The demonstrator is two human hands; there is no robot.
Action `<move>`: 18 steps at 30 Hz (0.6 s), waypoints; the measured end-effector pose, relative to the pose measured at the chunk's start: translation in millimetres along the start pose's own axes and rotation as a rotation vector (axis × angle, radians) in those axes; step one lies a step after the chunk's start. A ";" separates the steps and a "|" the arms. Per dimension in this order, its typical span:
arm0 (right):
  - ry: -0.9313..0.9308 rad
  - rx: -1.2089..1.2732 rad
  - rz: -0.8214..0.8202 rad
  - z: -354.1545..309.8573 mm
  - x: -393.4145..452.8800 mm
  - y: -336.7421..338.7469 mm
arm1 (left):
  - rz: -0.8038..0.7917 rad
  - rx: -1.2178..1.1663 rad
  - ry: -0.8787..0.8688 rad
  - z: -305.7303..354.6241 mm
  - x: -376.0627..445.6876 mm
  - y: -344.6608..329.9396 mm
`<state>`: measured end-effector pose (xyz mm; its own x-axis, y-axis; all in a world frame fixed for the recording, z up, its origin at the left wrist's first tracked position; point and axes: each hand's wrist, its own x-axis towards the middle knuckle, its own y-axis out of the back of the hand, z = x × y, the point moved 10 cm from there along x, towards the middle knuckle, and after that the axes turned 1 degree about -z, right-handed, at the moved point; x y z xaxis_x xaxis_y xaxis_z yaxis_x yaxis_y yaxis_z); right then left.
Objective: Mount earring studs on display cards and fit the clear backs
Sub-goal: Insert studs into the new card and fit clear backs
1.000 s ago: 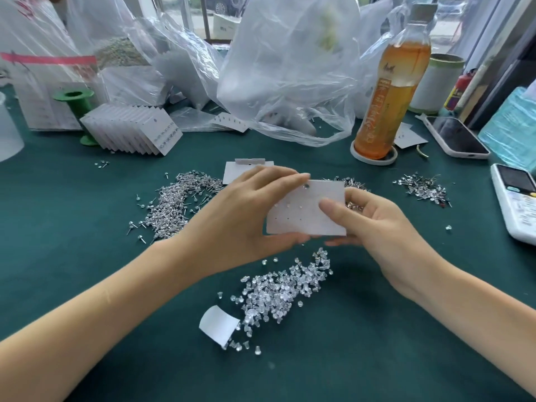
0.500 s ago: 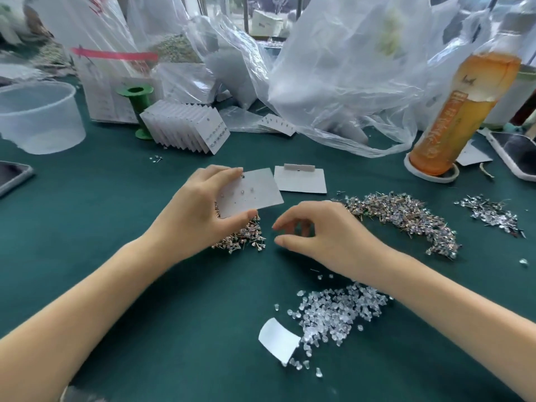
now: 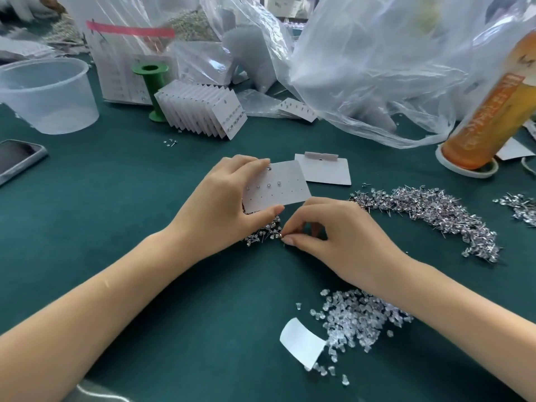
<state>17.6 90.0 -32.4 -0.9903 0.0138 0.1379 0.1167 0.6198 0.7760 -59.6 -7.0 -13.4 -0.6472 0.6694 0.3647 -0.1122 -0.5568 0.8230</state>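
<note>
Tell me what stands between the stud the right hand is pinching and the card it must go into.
Nothing visible does. The right hand pinches a stud at the edge of the stud pile, just below the card that the left hand holds. Only open air separates them, and the card's lower holes show bare.

On the dark green desk (image 3: 87, 216) lie a white card (image 3: 324, 171), silver studs (image 3: 429, 210), clear backs (image 3: 359, 317), a green spool (image 3: 150, 82) and an orange, perhaps tea, bottle (image 3: 487, 111).
</note>
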 end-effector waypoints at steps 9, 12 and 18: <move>0.011 0.050 0.009 2.8 -5.8 4.0 | -0.003 -0.009 -0.013 5.2 -1.1 -0.1; 0.016 0.038 0.017 0.8 -5.9 3.3 | -0.002 -0.010 -0.012 5.1 -1.4 -0.4; 0.022 0.050 0.023 -2.5 -9.5 8.3 | -0.009 -0.014 -0.016 6.2 -2.0 -2.4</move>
<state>28.2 93.0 -25.7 -0.9854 0.0115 0.1698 0.1352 0.6583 0.7405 -53.4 -4.0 -13.4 -0.6340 0.6823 0.3641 -0.1288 -0.5573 0.8202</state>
